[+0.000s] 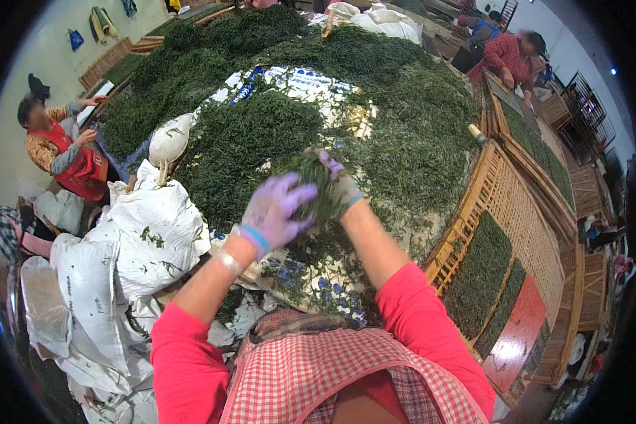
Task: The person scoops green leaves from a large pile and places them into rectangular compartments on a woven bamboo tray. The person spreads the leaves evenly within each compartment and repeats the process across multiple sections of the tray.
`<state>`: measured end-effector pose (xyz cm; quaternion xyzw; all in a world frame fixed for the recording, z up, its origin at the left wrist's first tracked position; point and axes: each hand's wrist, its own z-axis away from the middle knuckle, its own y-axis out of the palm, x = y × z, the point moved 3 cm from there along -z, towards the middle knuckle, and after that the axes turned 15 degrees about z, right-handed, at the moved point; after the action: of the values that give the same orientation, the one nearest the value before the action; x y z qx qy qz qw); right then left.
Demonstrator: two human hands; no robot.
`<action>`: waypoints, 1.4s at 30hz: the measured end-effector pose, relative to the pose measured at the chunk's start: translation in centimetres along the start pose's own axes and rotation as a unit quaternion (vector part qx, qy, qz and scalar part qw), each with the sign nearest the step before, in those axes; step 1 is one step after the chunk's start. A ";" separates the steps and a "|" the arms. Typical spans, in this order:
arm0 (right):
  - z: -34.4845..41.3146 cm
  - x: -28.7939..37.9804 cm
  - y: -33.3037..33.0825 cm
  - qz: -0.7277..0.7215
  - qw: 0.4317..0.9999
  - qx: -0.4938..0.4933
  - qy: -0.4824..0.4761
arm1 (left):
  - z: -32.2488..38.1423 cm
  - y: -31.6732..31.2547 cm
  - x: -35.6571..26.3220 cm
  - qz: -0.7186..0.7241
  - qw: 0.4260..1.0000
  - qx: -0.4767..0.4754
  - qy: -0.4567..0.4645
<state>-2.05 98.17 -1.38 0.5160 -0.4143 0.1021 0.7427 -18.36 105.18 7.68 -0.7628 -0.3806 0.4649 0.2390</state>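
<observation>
Both my hands wear thin purple gloves with blue bands at the wrists. Between them is a loose clump of dark green leafy shreds (318,183). My left hand (283,209) is at the clump's left side, blurred, its fingers spread apart. My right hand (342,177) holds the clump from the right, its fingers partly covered by the green. Under and around the hands lies a wide heap of the same green shreds (254,132), spread over white sheeting with blue print (307,85).
White woven sacks (148,233) stand at the left. At the right, a woven bamboo rack (514,196) bears flat green layers (477,265) and a red board (519,328). A person in a red apron (74,153) is at the left, another in red checks (511,58) at upper right.
</observation>
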 end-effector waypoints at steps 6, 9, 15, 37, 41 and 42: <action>-0.6 13.1 4.7 0.469 0.849 -0.136 -0.203 | 6.2 2.5 14.2 0.058 0.984 0.015 -0.167; 2.8 21.2 9.9 0.556 0.731 -0.110 -0.380 | 2.0 3.8 20.0 -0.016 0.959 -0.032 -0.283; 8.1 24.4 10.9 0.388 0.851 -0.082 -0.345 | -2.3 13.8 12.5 0.039 0.939 0.162 -0.301; 4.7 -10.1 -5.0 -0.102 0.989 -0.068 0.087 | -13.9 -1.3 2.1 0.024 0.970 0.076 -0.230; -0.7 -1.8 -8.4 0.128 0.984 -0.111 0.044 | -9.4 -4.4 1.6 -0.014 0.962 0.182 -0.204; -2.0 0.4 -8.6 0.382 0.916 -0.095 0.078 | -8.4 -5.1 2.1 -0.003 0.959 0.171 -0.227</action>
<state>4.21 95.93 -7.22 0.2353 -0.5285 0.3782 0.7227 -12.12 109.80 14.01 -0.5844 -0.3418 0.6830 0.2742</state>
